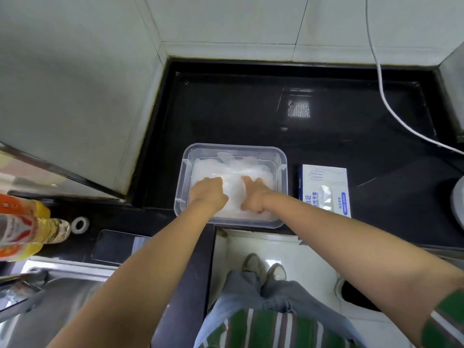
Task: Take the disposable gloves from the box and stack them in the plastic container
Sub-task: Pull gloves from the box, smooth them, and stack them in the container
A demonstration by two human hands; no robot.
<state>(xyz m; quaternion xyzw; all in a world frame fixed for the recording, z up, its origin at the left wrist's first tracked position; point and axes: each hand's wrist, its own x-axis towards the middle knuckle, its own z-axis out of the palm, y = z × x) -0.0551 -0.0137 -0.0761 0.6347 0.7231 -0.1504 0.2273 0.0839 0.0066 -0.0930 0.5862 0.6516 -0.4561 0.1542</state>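
- The plastic container [181,187] sits at the near edge of the black bench [251,109], close to the person, so both arms reach straight down into it.
- The disposable gloves [233,169] lie inside it as a loose, cloudy-white pile that covers the bottom.
- The left hand [208,194] rests palm-down on the near-left part of the pile, apparently pressing it flat. Its fingertips sink into the film, so I cannot tell whether they are straight or pinching a glove.
- The right hand [253,197] is on the pile's near-right part, with its thumb pointing away. Its fingers are tucked out of sight, and I cannot tell whether they hold anything.
- The box [324,189] lies just to the right of the container, opening upward, so the next glove is a short reach away.
- Pressing with both hands probably pushes air out so the slippery layers stack flat.
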